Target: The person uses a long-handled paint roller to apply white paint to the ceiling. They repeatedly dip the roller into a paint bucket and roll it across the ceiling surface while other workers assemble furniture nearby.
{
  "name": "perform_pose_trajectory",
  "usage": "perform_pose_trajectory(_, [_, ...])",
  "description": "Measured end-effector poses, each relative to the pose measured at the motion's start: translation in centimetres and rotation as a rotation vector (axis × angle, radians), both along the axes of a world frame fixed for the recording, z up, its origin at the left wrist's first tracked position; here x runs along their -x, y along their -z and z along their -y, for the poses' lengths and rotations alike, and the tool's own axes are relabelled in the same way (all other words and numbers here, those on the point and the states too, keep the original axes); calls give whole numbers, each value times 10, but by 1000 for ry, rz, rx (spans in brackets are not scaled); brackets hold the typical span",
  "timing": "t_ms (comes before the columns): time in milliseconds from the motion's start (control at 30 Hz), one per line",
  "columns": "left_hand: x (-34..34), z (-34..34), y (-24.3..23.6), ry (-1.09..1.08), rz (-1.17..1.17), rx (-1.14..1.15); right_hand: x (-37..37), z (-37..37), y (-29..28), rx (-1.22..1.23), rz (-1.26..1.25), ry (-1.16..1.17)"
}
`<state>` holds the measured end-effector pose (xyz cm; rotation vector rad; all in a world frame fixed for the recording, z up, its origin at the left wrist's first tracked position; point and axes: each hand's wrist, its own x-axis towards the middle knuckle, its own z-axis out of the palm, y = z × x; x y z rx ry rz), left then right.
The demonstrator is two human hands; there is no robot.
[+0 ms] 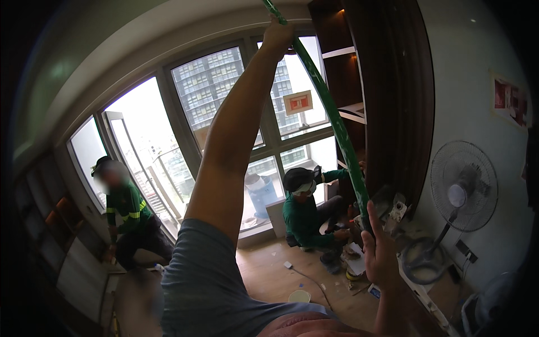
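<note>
A long green pole [338, 126], scuffed with whitish marks, slants across my view. Its top runs out of the picture, so what is on that end is hidden. My left hand [279, 37] is raised high with the arm stretched up, closed around the upper part of the pole. Lower down, my right hand [379, 254] holds the pole near its bottom end, with the index finger pointing up along it and the thumb beside it.
One person [309, 210] in green crouches by the dark cabinet [393, 84]; another person [130, 210] is by the open window door [124, 151]. On the right stands a fan [457, 194]. Tools and debris [396, 210] litter the floor [266, 261], where a cable [311, 281] lies.
</note>
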<state>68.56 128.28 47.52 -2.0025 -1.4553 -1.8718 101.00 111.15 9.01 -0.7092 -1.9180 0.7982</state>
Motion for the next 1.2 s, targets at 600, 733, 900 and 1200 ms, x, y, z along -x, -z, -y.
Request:
perform_pose_trajectory(600, [-104, 25, -30, 169, -66, -144, 52, -119, -280, -296, -40, 110])
perform_pose_trajectory(733, [-123, 26, -52, 64, 18, 37, 47, -125, -301, -328, -51, 105])
perform_pose_trajectory(900, [-125, 10, -71, 94, -10, 55, 37, -135, -314, -350, -26, 115])
perform_pose_trajectory(1200, [-121, -13, -66, 143, 63, 14, 31, -141, -292, -330, 15, 159])
